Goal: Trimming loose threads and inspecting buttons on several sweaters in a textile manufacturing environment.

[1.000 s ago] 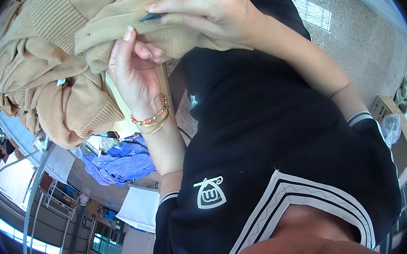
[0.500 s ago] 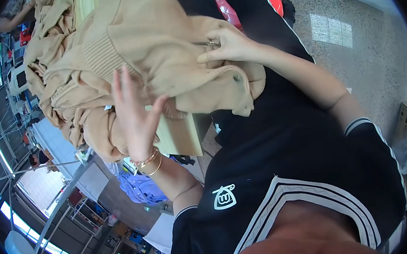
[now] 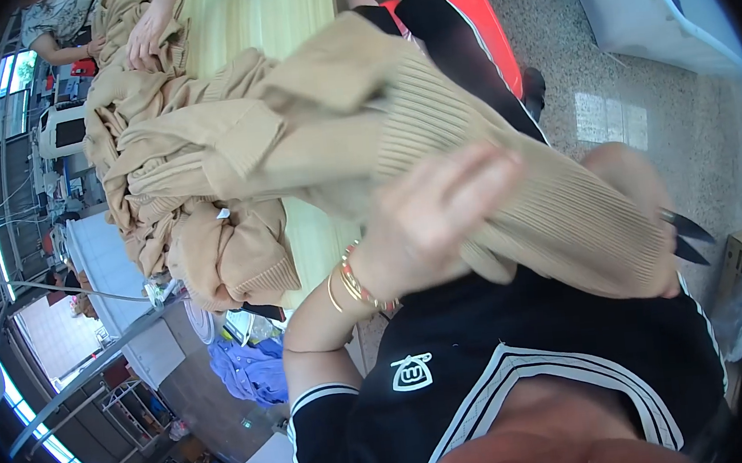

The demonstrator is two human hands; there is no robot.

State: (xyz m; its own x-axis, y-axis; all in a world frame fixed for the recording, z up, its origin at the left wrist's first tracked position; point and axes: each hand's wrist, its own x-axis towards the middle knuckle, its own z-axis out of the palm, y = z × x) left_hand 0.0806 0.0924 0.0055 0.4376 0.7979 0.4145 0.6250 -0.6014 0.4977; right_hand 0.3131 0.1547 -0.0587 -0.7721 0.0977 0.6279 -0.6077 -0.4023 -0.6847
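A tan knitted sweater (image 3: 327,142) with a wide ribbed band is stretched from the table up across my front. My right hand (image 3: 644,192), partly hidden behind the ribbed band, grips its far right end. The same hand holds a small pair of dark-bladed scissors (image 3: 691,238), their two pointed blades sticking out apart to the right. My left hand (image 3: 445,206), blurred by motion, lies over the ribbed part with its fingers stretched out. Bracelets circle that wrist.
More tan knitwear (image 3: 230,249) is heaped on the pale wooden table (image 3: 256,15). Another person's hand (image 3: 151,34) touches the pile's far end, with a second person beyond. A red stool (image 3: 495,32), a white bin (image 3: 635,10) and a cardboard box (image 3: 740,258) stand right; blue cloth (image 3: 250,368) lies left.
My right hand has drawn the sweater's ribbed part off the table toward my right side, scissors still in it. The left hand has moved right onto the ribbing. Another person's hand has appeared at the pile.
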